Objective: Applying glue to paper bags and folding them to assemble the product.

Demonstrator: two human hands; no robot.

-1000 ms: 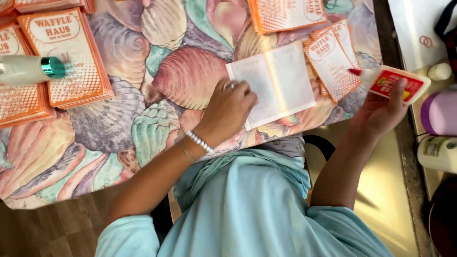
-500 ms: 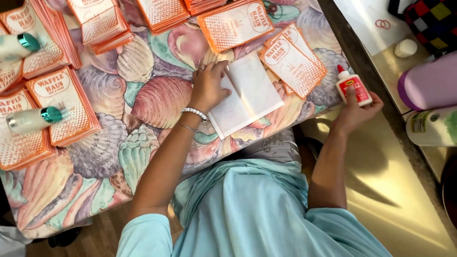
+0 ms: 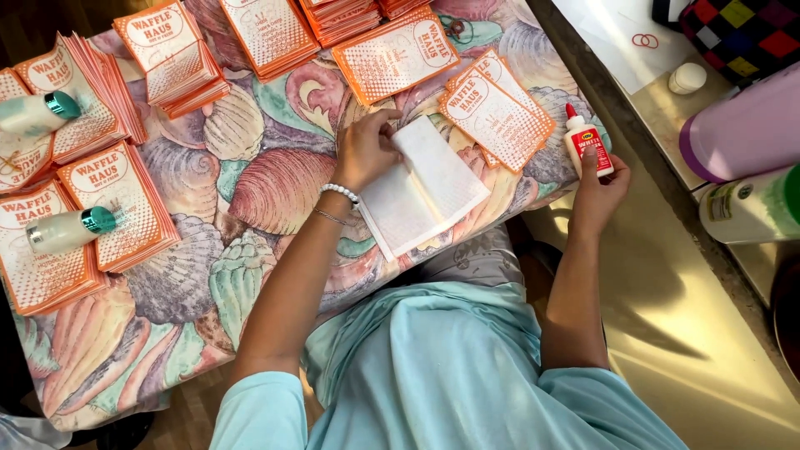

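My left hand [image 3: 365, 150] presses flat on a white folded paper sheet [image 3: 429, 192] lying on the shell-patterned tablecloth [image 3: 258, 183]. A beaded bracelet circles that wrist. My right hand [image 3: 598, 187] holds a small white glue bottle [image 3: 586, 142] with a red cap, upright at the table's right edge. Beside it, two orange-and-white printed cards [image 3: 498, 108] lie overlapping, just right of the white sheet.
Stacks of orange printed cards [image 3: 171, 54] cover the table's left and far side. Two frosted bottles with teal caps [image 3: 71, 229] [image 3: 37, 112] lie on the left stacks. At right stand a purple bottle [image 3: 742, 125], a white-green bottle [image 3: 750, 208] and a small white cap [image 3: 688, 77].
The view has shifted, bringing more card stacks into sight. My right hand has brought the glue bottle in toward the table edge and stood it upright. My left hand stays on the white sheet.
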